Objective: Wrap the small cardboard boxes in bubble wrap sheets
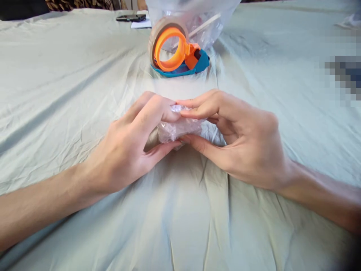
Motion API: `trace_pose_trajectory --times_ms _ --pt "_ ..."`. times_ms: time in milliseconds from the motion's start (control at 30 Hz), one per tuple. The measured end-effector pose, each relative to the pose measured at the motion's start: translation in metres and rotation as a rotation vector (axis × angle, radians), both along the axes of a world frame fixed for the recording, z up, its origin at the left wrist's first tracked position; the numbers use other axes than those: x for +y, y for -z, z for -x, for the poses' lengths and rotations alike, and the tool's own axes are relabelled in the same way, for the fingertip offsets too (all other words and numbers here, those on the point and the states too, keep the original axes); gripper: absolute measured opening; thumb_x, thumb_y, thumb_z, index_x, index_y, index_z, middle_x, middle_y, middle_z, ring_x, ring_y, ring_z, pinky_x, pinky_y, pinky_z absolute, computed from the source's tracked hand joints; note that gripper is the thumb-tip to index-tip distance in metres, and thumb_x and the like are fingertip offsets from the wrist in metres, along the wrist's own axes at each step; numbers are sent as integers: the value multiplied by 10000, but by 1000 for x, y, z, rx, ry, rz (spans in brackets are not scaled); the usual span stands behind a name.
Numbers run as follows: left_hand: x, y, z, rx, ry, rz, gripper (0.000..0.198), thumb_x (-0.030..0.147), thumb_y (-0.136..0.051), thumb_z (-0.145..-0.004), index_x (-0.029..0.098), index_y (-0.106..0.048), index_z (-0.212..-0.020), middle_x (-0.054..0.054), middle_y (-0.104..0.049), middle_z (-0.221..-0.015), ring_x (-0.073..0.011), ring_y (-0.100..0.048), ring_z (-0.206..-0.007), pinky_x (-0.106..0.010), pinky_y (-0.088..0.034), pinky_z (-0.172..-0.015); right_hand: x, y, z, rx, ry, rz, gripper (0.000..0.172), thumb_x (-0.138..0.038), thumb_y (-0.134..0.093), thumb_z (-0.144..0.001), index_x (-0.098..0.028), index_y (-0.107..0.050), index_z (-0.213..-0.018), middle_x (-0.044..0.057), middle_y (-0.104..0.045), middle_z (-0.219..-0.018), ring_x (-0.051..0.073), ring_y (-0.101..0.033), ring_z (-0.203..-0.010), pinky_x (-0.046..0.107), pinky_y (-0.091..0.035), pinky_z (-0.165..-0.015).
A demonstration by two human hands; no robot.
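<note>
Between my two hands is a small bundle of clear bubble wrap point(180, 128), low over the cloth; what it may contain is hidden. My left hand point(132, 139) grips its left part, fingers on top and thumb along the near underside. From the other side my right hand point(242, 139) pinches it, with fingertips on the upper face and thumb below. The thumb tips meet at the near edge of the wrap. Beyond the hands stands a tape dispenser point(179, 49) with an orange hub, a blue base and a roll of brownish tape.
A pale green wrinkled cloth point(84, 94) covers the surface. Behind the dispenser is a clear plastic bag point(208, 26) with things inside. A dark phone point(131, 17) and a white paper point(141, 25) lie at the back left. A blurred-out patch point(348, 73) is at the right.
</note>
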State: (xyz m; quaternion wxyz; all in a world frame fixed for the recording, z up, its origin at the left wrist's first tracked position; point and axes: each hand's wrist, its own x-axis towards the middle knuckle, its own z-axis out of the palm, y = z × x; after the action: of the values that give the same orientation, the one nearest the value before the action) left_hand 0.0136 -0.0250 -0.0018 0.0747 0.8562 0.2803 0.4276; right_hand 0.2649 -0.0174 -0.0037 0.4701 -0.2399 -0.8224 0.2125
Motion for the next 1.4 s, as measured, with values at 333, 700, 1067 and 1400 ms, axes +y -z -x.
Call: trace_pose_trajectory --times_ms 333,700,1067,1400 --pt "-5 2 3 85 -104 70 803 350 -907 -978 315 -464 -1646 -41 -822 -1189 -263 -863 -962 -373 -718 -781 -2 -2 -3 -89 -75 -117 772 -11 -704 -969 -335 -581 -1658 96 -688 -1597 279 -709 -1502 473 -588 -1356" --pt "1 0 0 82 -190 -195 440 269 -760 -1069 343 -627 -1482 -89 -772 -1377 -343 -770 -1231 -493 -687 -1035 -2 -10 -9 -167 167 -325 339 -98 -730 -1093 -302 -800 -1354 67 -802 -1322 233 -809 -1206 441 -728 -1061" --pt "-1 2 -2 115 -176 -251 475 246 -761 -1062 367 -656 -1509 -79 -789 -1356 -345 -795 -1191 -492 -685 -1005 -8 -11 -7 -143 238 -451 222 -53 -757 -1086 -266 -799 -1042 3 -844 -1057 156 -816 -902 306 -707 -829" --pt "-2 -2 3 180 -171 -203 487 168 -743 -1031 320 -650 -1484 -83 -779 -1355 -325 -797 -1217 -471 -688 -1006 -7 -13 -8 -189 231 -393 289 -44 -662 -1108 -298 -764 -1016 -19 -840 -1028 165 -815 -879 312 -683 -770"
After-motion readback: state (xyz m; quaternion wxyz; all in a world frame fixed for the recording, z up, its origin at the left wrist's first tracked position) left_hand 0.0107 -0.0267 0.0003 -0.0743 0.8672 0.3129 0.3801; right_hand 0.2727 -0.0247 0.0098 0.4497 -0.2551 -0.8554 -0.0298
